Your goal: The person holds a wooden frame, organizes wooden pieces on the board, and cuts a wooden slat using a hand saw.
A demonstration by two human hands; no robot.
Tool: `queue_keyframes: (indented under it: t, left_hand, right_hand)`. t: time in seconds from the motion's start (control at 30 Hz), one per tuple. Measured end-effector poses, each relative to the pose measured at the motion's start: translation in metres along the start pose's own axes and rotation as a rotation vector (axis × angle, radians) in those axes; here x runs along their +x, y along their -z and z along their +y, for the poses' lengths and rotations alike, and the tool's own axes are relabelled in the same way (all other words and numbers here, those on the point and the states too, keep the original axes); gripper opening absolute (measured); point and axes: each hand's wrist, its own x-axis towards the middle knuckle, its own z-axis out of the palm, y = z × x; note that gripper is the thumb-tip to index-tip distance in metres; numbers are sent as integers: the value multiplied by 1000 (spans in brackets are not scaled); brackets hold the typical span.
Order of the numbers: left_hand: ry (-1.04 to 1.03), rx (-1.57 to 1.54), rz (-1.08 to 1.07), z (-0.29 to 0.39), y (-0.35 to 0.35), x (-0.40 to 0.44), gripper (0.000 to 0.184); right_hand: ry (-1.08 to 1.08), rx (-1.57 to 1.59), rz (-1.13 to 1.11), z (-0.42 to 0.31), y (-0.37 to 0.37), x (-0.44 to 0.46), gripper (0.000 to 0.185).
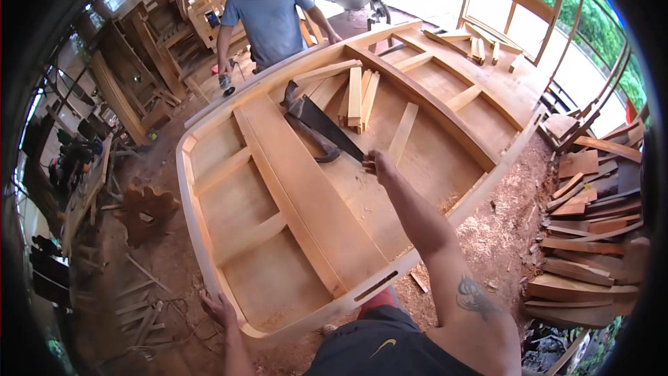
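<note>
A large wooden panel frame (299,202), with rails and crosspieces, lies in front of me. My left hand (220,308) is at its near left corner, fingers apart against the outer edge. Over the middle of the panel reaches my right hand (379,166), its fingers loosely bent and apart. Its fingertips are close to the tip of a dark saw blade (332,129); whether they touch it, I cannot tell. Beside the blade lies a dark curved tool handle (309,136). Several light wood strips (360,97) rest on the panel beyond the saw.
Across the panel stands a person in a blue shirt (271,21), one hand on its far edge and a power tool (226,83) by the other. Stacked boards (577,244) line the right side. Wood shavings (511,230) cover the ground; scrap strips (142,313) lie left.
</note>
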Motion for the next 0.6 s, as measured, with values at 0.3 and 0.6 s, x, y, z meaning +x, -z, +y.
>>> queue_keyframes:
  t: [0.3, 0.6]
  left_hand:
    - [-206, 233, -159, 75, 45, -197, 56]
    - [-274, 195, 12, 82, 7, -212, 27]
  right_hand:
    - [-100, 148, 122, -34, -67, 135, 36]
    - [-43, 249, 80, -35, -68, 155, 21]
